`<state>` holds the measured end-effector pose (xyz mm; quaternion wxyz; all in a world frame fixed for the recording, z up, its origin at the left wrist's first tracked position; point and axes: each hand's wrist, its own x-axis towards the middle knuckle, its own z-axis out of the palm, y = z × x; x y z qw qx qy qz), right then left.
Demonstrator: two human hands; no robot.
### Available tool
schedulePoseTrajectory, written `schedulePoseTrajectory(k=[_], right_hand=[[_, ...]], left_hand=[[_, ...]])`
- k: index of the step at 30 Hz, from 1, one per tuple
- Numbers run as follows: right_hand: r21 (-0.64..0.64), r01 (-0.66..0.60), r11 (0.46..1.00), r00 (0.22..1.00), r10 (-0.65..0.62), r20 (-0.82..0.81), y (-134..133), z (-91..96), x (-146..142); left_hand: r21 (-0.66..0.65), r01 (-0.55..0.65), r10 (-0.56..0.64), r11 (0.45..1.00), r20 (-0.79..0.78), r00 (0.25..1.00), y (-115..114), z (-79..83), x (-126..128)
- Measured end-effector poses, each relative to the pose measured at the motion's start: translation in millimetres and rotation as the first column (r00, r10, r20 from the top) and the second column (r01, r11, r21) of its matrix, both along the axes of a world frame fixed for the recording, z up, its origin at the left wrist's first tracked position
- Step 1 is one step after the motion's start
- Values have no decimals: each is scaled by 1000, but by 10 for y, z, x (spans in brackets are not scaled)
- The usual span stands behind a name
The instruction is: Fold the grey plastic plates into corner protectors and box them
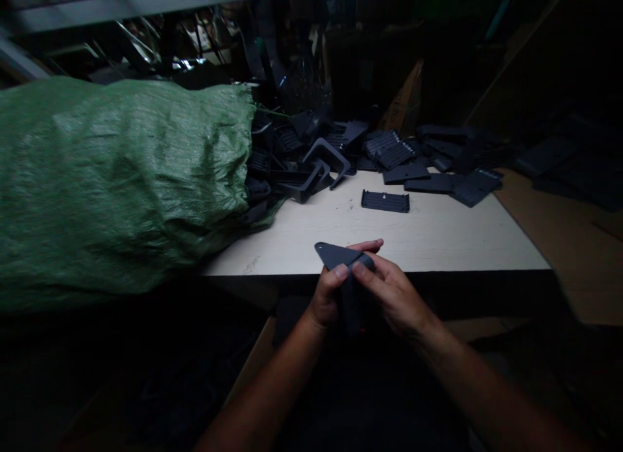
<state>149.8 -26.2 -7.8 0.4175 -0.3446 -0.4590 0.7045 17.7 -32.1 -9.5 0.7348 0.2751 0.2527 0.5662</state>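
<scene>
Both my hands grip one dark grey plastic part (337, 254) just over the table's front edge. It has a flat triangular face with a small hole at its tip, and its lower portion fades into shadow. My left hand (328, 293) is closed on its left side, thumb pressed on top. From the right, my right hand (392, 290) holds it with the thumb on its upper edge. Some fingers are hidden behind the part. Beyond the hands, a small ribbed dark plate (385, 201) lies alone on the pale table (311, 235).
A big green woven sack (121, 179) fills the left, with dark plastic parts spilling from its mouth. Several bracket-shaped pieces (326, 160) and flat plates (474, 187) are heaped along the back. Cardboard (549, 244) covers the right side. Below the table it is very dark.
</scene>
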Motion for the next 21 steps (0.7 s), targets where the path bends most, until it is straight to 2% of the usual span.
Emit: schedulePoseTrajectory(k=[2, 4, 7, 12, 14, 16, 18, 19, 21], right_hand=[[76, -5, 997, 999, 2, 41, -33, 9, 18], [147, -38, 988, 993, 21, 116, -80, 10, 39], [210, -38, 977, 985, 2, 172, -168, -23, 29], [296, 130, 946, 967, -187, 175, -292, -68, -37], [284, 128, 950, 963, -188, 196, -296, -49, -18], [242, 71, 968, 969, -125, 215, -271, -14, 39], [177, 0, 984, 967, -45, 251, -231, 26, 119], [136, -26, 990, 962, -12, 272, -210, 47, 159], [42, -64, 997, 951, 48, 304, -175, 90, 223]], left_hand=[[-88, -48, 53, 995, 57, 997, 46, 61, -40], [-210, -154, 178, 966, 100, 979, 109, 135, -96], [-319, -275, 299, 907, 27, 954, 160, 241, -137], [-235, -355, 322, 905, -168, 932, 75, 342, -31], [-208, -356, 312, 911, -214, 925, 52, 333, -12], [-142, -344, 289, 928, -309, 906, 56, 296, -58], [9, -271, 238, 963, -505, 829, 74, 256, -166], [97, -198, 214, 975, -626, 750, 80, 244, -234], [224, 4, 186, 975, -818, 544, 78, 251, -365]])
